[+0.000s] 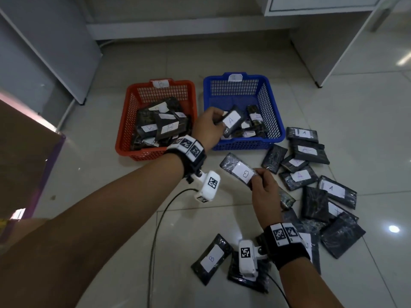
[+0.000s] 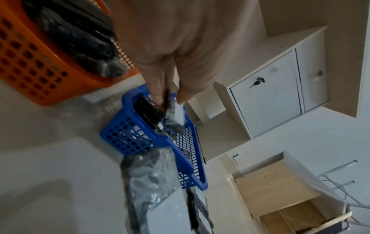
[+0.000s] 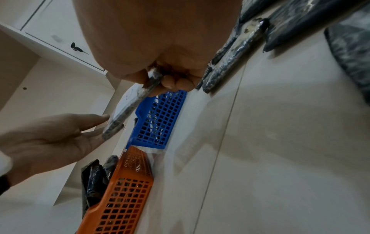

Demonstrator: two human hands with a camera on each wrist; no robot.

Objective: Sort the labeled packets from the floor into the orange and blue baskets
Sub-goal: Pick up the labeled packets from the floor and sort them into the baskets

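Bare floor (image 1: 106,196) lies open to your left, while loose packets (image 1: 315,196) crowd the tiles on your right, reaching the blue basket's (image 1: 275,121) near corner. The orange basket (image 1: 124,130) sits just beside the blue one, a narrow gap between their rims. Your left hand (image 1: 208,127) pinches an "A" packet (image 1: 232,122) over the blue basket. Your right hand (image 1: 265,192) grips a "B" packet (image 1: 239,172) by its end, above the floor in front of the baskets.
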